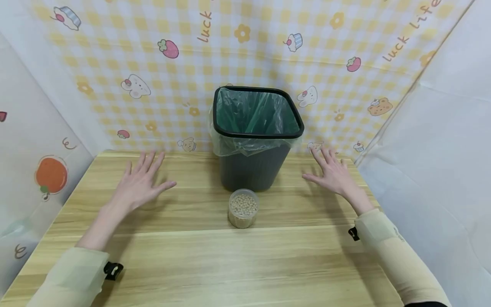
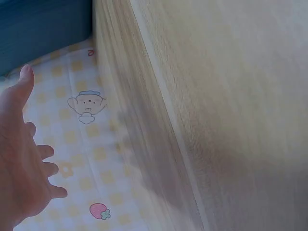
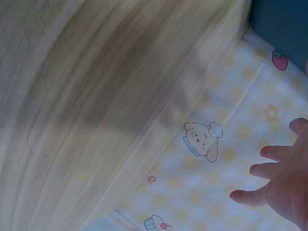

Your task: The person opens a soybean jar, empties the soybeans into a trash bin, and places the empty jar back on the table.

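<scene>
A dark grey bin [image 1: 249,168] with a black rim stands at the back middle of the table, lined with a translucent green bag [image 1: 253,113]. Just in front of it sits a clear round tub [image 1: 241,222] full of small pale beans or beads [image 1: 244,204]. To the left of the bin my left hand [image 1: 140,183] is spread over the table, palm down, holding nothing. On the other side, my right hand [image 1: 333,174] has its fingers spread too and is likewise bare. Both wrist views show the bin's side [image 2: 45,31] past the spread fingers.
The wooden table [image 1: 238,268] backs onto a yellow checked cloth [image 1: 192,72] with cartoon prints. White sheets hang at the left [image 1: 23,85] and right [image 1: 441,149] sides. Each pale sleeve carries a black clip [image 1: 113,270] at its cuff.
</scene>
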`<state>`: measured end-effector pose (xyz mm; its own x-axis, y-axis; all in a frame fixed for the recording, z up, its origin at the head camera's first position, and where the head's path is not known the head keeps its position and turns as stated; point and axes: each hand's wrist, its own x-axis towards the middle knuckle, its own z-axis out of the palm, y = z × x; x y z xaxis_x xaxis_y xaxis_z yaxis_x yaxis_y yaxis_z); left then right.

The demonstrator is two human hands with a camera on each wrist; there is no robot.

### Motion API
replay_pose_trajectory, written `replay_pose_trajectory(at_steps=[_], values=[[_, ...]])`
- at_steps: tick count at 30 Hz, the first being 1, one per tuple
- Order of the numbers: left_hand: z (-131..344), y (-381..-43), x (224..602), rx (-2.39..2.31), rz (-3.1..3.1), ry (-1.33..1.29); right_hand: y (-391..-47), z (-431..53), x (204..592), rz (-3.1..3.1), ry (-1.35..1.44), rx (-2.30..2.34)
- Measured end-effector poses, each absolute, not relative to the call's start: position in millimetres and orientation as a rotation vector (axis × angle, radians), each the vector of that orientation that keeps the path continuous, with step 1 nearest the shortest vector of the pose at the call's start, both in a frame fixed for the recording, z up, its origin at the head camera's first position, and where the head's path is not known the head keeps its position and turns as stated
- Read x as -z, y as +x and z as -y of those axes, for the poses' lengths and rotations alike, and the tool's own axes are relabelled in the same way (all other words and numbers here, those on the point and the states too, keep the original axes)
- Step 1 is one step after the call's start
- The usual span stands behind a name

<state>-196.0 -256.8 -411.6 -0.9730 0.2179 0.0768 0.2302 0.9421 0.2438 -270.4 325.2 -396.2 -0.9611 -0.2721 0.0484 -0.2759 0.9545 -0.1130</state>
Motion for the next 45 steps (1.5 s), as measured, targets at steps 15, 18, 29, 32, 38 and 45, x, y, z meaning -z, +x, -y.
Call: replay_pose_trajectory(at_steps=[15, 18, 29, 32, 38, 45], values=[[237.5, -178.8, 410.9, 0.549, 3.049, -0.404, -245.8, -312.8, 401.2, 3.018, 0.522, -0.492], [232.3, -175.6, 412.2, 0.557, 3.032, -0.421, -239.7, -308.2, 401.4, 3.026, 0.540, -0.538], [211.7, -163.8, 414.5, 0.674, 2.969, -0.504, -220.5, -287.5, 406.0, 3.054, 0.679, -0.702], [206.1, -162.1, 416.5, 0.692, 2.968, -0.525, -216.9, -280.1, 406.7, 3.049, 0.746, -0.755], [192.2, -160.5, 423.0, 0.730, 2.947, -0.568, -209.7, -263.5, 407.5, 3.058, 0.857, -0.812], [178.1, -157.8, 427.8, 0.804, 2.917, -0.598, -206.8, -247.3, 410.8, 3.037, 0.955, -0.795]])
